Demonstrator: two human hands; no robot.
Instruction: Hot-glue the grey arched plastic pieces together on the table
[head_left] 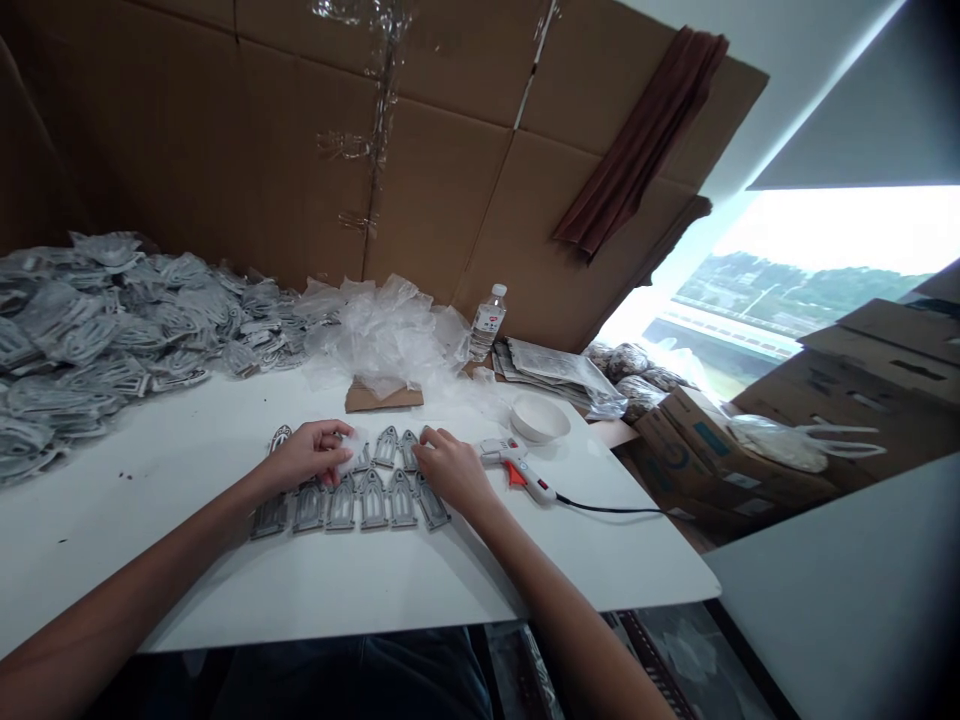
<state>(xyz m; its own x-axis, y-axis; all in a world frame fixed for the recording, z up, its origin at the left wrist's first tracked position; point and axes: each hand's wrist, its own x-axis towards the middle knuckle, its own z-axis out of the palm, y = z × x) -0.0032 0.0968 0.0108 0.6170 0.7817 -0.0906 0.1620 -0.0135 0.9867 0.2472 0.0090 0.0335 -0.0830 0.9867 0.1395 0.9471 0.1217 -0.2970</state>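
Observation:
Two rows of small grey arch-shaped pieces [373, 500] with a pointed top and window-like slots lie on the white table [315, 590] in front of me. My left hand [311, 455] is closed over the left part of the upper row, its fingertips pinching a crumpled piece of clear plastic film [351, 452]. At the right end of that row, my right hand [452, 468] is curled with its fingertips on a grey arch-shaped piece [409, 450], partly hidden by the fingers. Just right of this hand lies a white glue gun [517, 465] with an orange trigger.
Many plastic-wrapped grey pieces [150, 320] are heaped at the left. Behind the rows are crumpled clear bags [397, 330], a cardboard scrap [384, 397] and a water bottle [489, 325]. A white bowl [540, 418] stands behind the glue gun, whose black cord [607, 509] crosses the right edge.

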